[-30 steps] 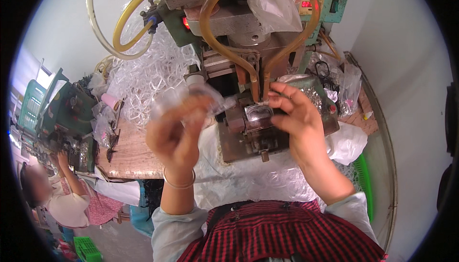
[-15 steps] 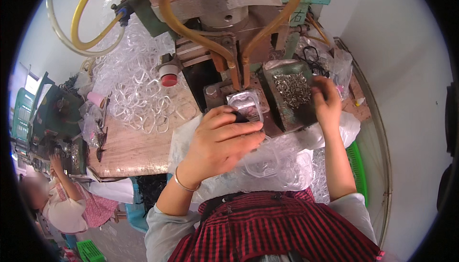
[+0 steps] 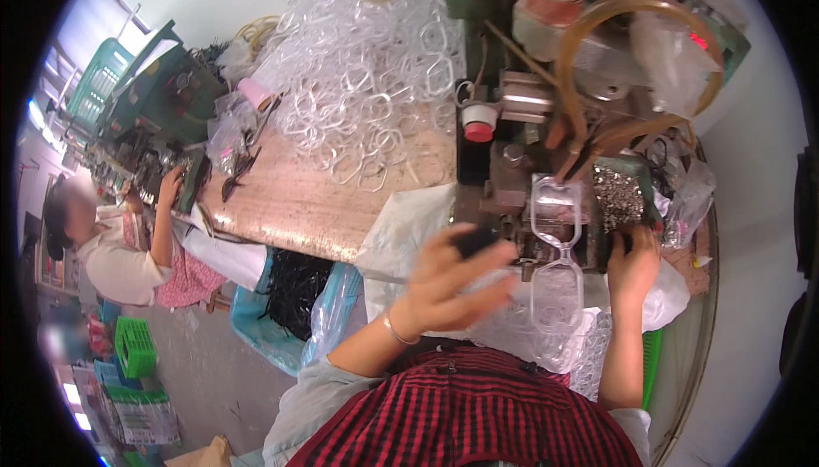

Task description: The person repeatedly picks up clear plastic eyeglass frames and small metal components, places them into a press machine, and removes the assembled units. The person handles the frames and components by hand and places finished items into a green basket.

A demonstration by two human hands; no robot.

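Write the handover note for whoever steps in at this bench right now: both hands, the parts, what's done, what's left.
Left hand: on a dark knob or handle at the machine's front; grip cannot be told through blur.
Right hand: at the tray of small metal parts, fingers on its near edge.
Clear plastic piece: laid across the machine's fixture, neither hand holding it.
Done: piece placed on the fixture.
Left, by the look of it: the large heap of clear plastic pieces on the table.
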